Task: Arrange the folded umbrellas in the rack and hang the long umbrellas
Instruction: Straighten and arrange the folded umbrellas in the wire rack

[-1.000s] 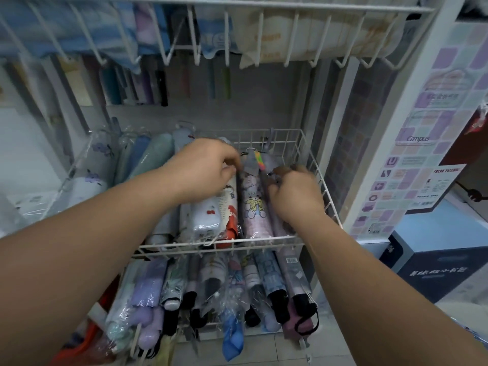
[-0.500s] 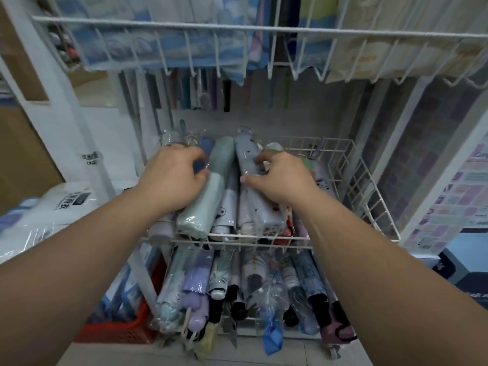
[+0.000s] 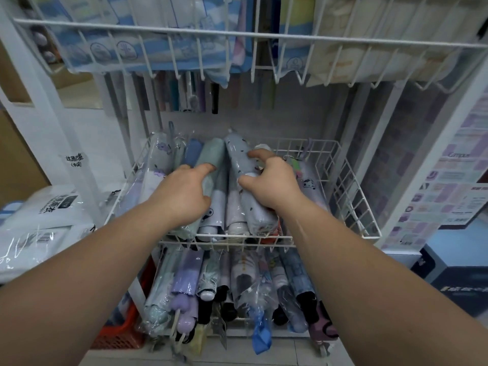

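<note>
1. Centre-left, the left hand (image 3: 182, 196) curls its fingers over the sage-green umbrella (image 3: 211, 159) lying in the wire basket (image 3: 348, 196).
2. Just right, the right hand (image 3: 272, 186) pinches the grey-blue umbrella (image 3: 239, 165) between thumb and forefinger.
3. Those slick plastic sleeves could let either slip and nudge neighbours over the front rim.
4. Two hands, two umbrellas held; perhaps ten in this basket, though overlap hides some.

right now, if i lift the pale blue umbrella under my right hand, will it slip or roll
Probably slippery: the pale blue umbrella wears a glossy clear sleeve. Likely stiff, being tightly folded. Round, so it may roll, though neighbours like the green umbrella crowd it.
</note>
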Available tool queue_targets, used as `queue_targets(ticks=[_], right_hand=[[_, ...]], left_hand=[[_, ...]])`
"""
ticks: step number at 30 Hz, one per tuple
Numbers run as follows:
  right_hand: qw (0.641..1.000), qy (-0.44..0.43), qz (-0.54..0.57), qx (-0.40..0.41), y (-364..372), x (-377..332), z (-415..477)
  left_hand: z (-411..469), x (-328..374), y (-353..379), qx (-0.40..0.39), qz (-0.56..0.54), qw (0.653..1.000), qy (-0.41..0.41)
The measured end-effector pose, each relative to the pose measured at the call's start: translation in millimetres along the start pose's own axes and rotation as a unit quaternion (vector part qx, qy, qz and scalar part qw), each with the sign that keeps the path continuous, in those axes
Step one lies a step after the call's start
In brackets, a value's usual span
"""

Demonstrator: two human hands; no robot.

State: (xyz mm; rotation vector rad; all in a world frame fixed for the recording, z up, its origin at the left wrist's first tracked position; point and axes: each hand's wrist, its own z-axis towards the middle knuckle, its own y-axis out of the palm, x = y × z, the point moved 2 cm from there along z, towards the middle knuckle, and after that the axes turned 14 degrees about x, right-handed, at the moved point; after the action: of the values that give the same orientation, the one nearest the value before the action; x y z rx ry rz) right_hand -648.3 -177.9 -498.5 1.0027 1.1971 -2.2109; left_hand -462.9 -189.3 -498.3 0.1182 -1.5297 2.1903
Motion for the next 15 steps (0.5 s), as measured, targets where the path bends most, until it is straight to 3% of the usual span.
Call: queue_targets(ticks=[5,10,15], right_hand=[[0.999,0.008,0.044,0.031,-30,18,4],[0.996,0.029,0.055,0.069,-76,47,13],[0.993,0.041,-0.047,0.098,-116,73,17]], left_hand=[[1,19,-3,0.043,-0.103,0.993,-0.032],[10,61,8,0.035,-0.221,0.974,-0.042],[17,107,32,0.008,-0.268,0.963,-0.027]])
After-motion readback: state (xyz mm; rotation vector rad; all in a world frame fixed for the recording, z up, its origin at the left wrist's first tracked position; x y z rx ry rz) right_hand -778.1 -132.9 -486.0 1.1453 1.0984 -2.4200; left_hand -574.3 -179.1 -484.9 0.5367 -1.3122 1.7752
